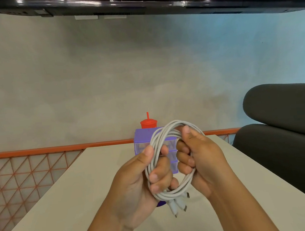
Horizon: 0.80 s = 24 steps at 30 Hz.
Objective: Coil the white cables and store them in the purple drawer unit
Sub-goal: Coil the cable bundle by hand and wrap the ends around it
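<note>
My left hand [134, 181] grips left side of white cable coil [154, 146], my right hand [203, 157] grips right side. Coil held above tabletop [78, 196].

Risks:
- Either grip slackens: loops likely spring apart.
- Dangling plugs [174, 205] could snag drawer edge.
- Coil looks wide for drawer.

Count:
- One coil.
- Three plugs seen.
- One purple drawer unit [143, 135], just behind hands.
- One red cup [148, 123], beyond it.

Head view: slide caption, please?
Coiled white cables held by left hand and right hand before the purple drawer unit.
</note>
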Tool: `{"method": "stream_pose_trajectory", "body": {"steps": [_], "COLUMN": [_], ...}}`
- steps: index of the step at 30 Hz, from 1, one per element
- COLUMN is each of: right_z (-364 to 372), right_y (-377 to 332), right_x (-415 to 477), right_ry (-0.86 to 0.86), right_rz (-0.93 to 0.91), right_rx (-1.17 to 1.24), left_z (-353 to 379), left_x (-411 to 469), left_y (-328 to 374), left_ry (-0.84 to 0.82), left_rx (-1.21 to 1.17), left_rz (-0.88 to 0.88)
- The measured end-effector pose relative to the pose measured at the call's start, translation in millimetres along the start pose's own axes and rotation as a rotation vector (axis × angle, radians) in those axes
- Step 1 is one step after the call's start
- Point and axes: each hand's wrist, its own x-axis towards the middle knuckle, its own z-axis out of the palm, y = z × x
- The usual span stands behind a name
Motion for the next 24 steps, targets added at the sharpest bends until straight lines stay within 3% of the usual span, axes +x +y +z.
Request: {"method": "stream_pose_trajectory", "body": {"steps": [5,12,17,24], "right_z": [2,2,-1,-13], "right_y": [2,10,5,4], "right_x": [-2,2,3,3], "right_ry": [0.008,0.075,-0.020,-0.280], "right_rz": [-0.053,-0.072,0.020,-0.032], "right_rx": [-0.268,-0.347,-0.122,-0.388], "left_z": [10,11,6,-1], "left_x": [2,2,1,-2], "left_y": [3,3,8,16], "left_ry": [0.219,0.387,0.262,0.159], "left_rx": [0.093,0.304,0.210,0.100], "left_rz": [-0.012,-0.013,-0.135,-0.221]}}
